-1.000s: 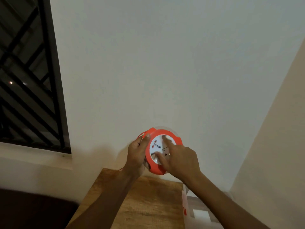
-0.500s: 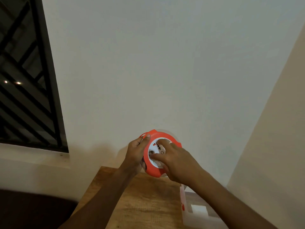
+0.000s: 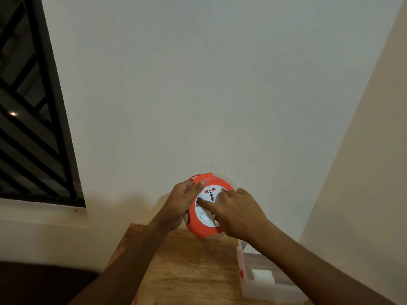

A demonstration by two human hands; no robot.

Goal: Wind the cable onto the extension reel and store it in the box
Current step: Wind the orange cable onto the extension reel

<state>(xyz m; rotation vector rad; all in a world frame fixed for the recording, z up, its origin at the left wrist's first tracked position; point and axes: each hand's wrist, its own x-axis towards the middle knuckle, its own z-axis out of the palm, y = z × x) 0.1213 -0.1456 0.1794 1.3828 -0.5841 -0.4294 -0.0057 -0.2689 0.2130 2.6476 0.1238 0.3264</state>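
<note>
- The extension reel, orange round its rim with a white socket face turned toward the camera, is held up in the air above the far edge of the wooden desk, in front of the pale wall.
- The left hand grips the reel's left edge, fingers curled round behind the rim and thumb laid over the orange front near the top.
- The right hand lies across the right side of the reel; its forefinger is stretched out and presses on the white face just beneath the socket holes, the other fingers loosely bent over the rim.
- A round white button sits low on the face, left of the right hand.
- No loose cable can be made out.
- A clear plastic box with a small red catch stands open on the desk, below and right of the reel, partly behind the right forearm; a white block lies inside it.
- A dark barred window fills the left.
</note>
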